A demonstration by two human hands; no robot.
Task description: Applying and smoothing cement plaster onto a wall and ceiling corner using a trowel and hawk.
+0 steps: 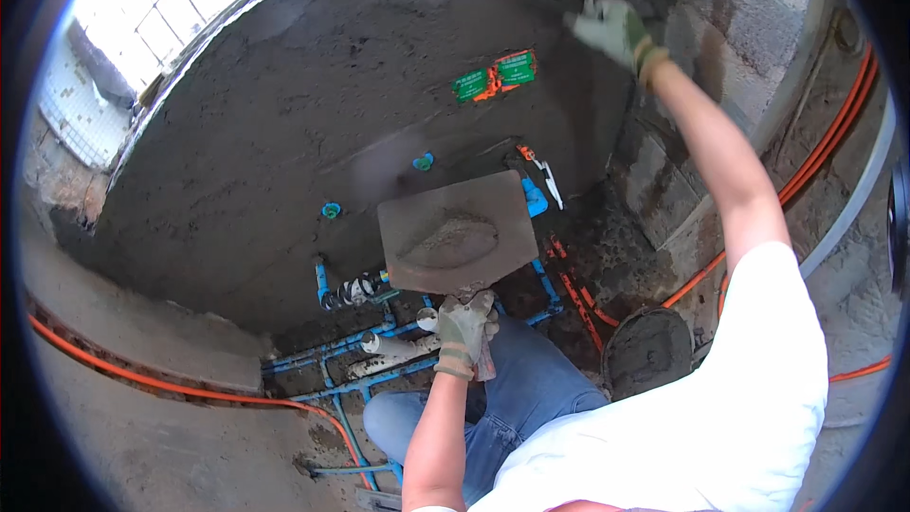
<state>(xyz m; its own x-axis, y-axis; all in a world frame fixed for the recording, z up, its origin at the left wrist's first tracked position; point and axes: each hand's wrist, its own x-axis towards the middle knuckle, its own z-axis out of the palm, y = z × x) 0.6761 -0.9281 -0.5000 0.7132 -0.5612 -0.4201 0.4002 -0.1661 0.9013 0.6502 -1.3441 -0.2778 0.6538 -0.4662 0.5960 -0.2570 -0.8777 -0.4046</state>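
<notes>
Left hand [464, 330] is fisted round the handle under the mortar hawk [459, 232], right hand [614, 30] clamped on what looks like a trowel high on the wet wall [313, 123]; if the hawk tips, the mortar heap [451, 240] slides onto the blue pipes [327, 353].

The hawk [458, 232] sits above the left hand [465, 327], with a mortar heap [453, 239] on it. The right hand [616, 30] is raised against the wall [313, 104], upper right, apparently gripping a trowel. Pipes [365, 356] lie on the floor left of the left hand, and a bucket [647, 351] stands to its right.
</notes>
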